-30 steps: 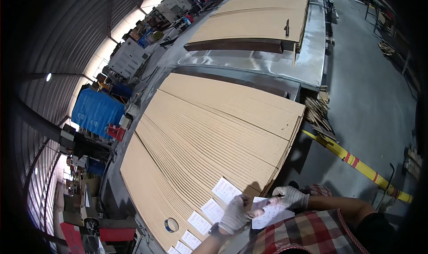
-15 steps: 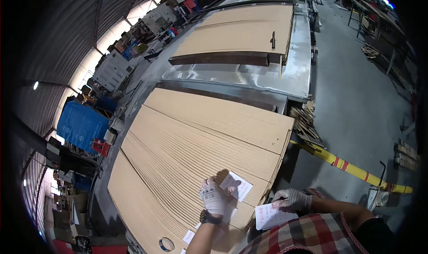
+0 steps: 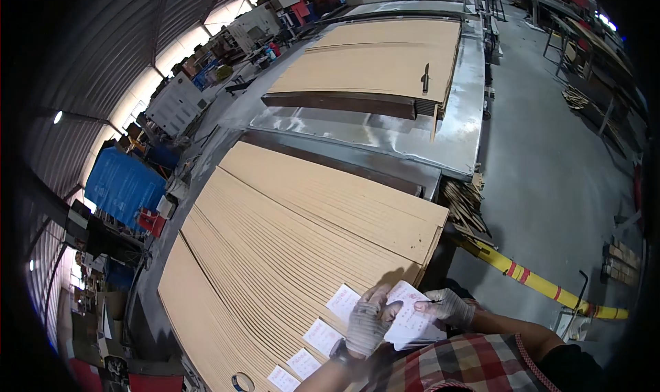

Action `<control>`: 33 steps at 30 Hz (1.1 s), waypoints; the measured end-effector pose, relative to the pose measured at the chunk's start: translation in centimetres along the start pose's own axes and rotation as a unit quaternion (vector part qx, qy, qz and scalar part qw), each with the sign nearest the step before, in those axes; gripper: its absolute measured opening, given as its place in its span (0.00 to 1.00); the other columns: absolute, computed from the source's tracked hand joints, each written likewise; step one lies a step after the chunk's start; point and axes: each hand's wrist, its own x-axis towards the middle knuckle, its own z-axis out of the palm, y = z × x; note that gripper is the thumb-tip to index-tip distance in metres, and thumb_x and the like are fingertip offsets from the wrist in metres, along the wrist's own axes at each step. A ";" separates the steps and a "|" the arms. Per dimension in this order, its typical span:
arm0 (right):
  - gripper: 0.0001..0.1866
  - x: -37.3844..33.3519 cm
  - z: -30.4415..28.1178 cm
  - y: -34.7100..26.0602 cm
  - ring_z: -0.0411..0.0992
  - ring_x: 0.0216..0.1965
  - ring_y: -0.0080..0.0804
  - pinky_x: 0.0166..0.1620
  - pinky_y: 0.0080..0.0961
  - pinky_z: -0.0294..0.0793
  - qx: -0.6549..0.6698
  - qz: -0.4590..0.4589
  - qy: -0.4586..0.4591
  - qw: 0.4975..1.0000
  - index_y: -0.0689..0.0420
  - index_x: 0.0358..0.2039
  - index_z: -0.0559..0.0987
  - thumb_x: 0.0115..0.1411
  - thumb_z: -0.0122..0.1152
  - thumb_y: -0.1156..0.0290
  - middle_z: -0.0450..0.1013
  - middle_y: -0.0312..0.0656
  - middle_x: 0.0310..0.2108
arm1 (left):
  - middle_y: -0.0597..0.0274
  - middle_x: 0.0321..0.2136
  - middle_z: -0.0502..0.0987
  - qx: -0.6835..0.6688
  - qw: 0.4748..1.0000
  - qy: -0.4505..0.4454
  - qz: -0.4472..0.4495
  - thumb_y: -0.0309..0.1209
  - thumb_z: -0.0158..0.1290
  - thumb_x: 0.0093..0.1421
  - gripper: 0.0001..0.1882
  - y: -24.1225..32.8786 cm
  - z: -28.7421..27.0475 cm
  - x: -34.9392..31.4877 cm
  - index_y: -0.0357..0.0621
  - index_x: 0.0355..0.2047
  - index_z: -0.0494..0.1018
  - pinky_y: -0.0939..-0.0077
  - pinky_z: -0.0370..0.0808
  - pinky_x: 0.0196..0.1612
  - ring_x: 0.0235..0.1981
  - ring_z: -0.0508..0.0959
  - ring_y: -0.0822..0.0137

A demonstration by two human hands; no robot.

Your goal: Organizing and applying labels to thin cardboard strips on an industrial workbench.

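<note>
My right hand (image 3: 450, 308), in a pale knit glove, grips a stack of white cards (image 3: 418, 327) with red print by its right edge. From the left, my gloved left hand (image 3: 368, 322) reaches to the same stack, thumb and fingers pinching a card at its left edge. Both hands are just above the near right edge of a tan ribbed board stack (image 3: 295, 234). On the boards beside my left hand, several white cards (image 3: 322, 337) lie in a row running down to the left. A roll of tape (image 3: 242, 382) rests near the lowest card.
Farther off, a second tan board stack (image 3: 385, 55) lies on a metal table (image 3: 454, 137), with a dark knife-like tool (image 3: 425, 79) on top. To the right, a yellow bar (image 3: 536, 278) with red bands juts out above the grey floor. Wood scraps (image 3: 464, 206) are piled beside the table.
My left hand has moved right, from a card laid on the boards to the card stack in my right hand. That card now lies uncovered in the row. The view has shifted slightly.
</note>
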 end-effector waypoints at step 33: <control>0.35 7.7 -16.2 -7.1 0.71 0.46 0.30 0.49 0.24 0.71 -0.040 0.022 -0.309 0.950 0.67 0.56 0.65 0.54 0.67 0.60 0.72 0.47 0.46 | 0.53 0.45 0.71 -0.266 0.855 0.129 -0.426 0.46 0.60 0.55 0.44 8.6 12.6 2.3 0.32 0.59 0.51 0.74 0.71 0.47 0.44 0.72 0.67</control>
